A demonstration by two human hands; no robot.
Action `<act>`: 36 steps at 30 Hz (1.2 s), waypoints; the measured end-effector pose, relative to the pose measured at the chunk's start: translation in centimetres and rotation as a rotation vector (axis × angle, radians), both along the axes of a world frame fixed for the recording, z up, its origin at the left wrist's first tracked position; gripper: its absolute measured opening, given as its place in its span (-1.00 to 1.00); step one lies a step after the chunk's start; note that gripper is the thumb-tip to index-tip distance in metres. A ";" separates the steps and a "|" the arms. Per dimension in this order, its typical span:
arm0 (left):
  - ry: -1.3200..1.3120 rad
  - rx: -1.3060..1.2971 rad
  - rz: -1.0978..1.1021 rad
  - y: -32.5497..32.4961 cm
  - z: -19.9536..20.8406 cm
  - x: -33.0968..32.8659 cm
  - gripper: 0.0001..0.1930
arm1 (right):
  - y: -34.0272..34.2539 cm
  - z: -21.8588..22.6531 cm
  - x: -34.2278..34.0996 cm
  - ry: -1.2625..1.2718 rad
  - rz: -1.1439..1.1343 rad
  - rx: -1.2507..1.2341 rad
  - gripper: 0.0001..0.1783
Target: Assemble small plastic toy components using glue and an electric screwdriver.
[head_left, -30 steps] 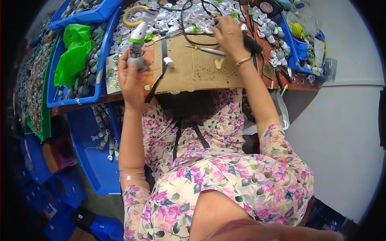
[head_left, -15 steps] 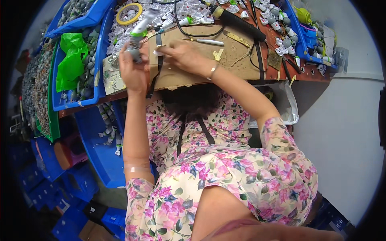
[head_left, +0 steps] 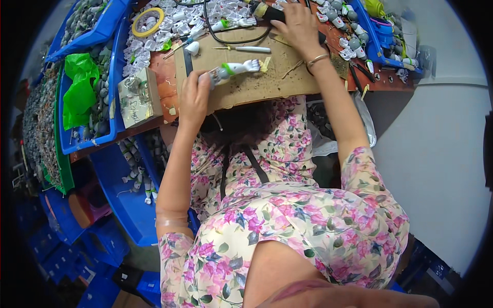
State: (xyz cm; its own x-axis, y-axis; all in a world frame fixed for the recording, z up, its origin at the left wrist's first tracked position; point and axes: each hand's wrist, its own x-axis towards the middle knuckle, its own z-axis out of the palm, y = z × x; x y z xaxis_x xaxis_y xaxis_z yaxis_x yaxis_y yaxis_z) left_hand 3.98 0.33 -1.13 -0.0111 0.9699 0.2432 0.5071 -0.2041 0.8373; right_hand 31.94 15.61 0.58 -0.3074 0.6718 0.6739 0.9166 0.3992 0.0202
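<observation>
My left hand (head_left: pixel 194 97) is closed around the grey end of a small toy arm (head_left: pixel 235 68). Its green band and white toy hand point right, above a brown cardboard sheet (head_left: pixel 231 95). Farther right, my right hand (head_left: pixel 300 32) wraps over a black cylindrical corded tool (head_left: pixel 265 11), shaped like an electric screwdriver. The palm hides much of the tool. Between my hands lies a thin white-handled hand tool (head_left: pixel 250 49) with a slim tip. A small white plastic piece (head_left: pixel 192 48) rests near the upper left corner of the cardboard.
White plastic parts (head_left: pixel 177 26) heap along the back, with a yellow tape roll (head_left: pixel 138 26) on them. A blue bin (head_left: pixel 119 102) with grey parts stands left, beside a small block (head_left: pixel 150 87). Assembled toy limbs (head_left: pixel 354 42) and pliers (head_left: pixel 355 77) lie at right.
My right hand has moved right, from the cardboard's left side onto the black tool. The toy arm in my left hand has swung from upright to nearly level. A white piece now lies on the cardboard.
</observation>
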 end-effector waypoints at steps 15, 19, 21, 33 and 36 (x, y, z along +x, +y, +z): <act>0.455 0.163 -0.014 0.3 0.4 1.2 -0.58 | -4.5 13.0 -4.8 1.232 0.679 -0.792 -0.57; 0.442 0.168 -0.046 1.0 0.2 1.4 -0.61 | -6.9 11.0 -8.9 1.259 0.777 -0.420 -0.62; 0.448 0.169 -0.043 1.0 0.2 1.4 -0.62 | -7.3 9.5 -10.0 1.408 0.916 -0.484 -0.57; 0.466 0.205 -0.023 1.2 0.0 1.7 -0.66 | -5.6 7.0 -12.7 1.009 1.242 0.073 -0.34; 0.466 0.209 -0.017 1.2 0.0 1.5 -0.66 | -8.3 7.6 -13.5 1.372 0.961 -0.241 -0.30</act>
State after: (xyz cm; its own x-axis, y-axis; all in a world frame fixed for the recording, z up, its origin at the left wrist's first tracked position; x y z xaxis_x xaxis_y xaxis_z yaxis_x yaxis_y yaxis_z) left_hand 5.49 1.55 -1.17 0.1596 0.8991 0.4077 0.8121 -0.3544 0.4636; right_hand 18.45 7.29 8.14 0.0459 0.7233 0.6890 -0.3523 0.6571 -0.6664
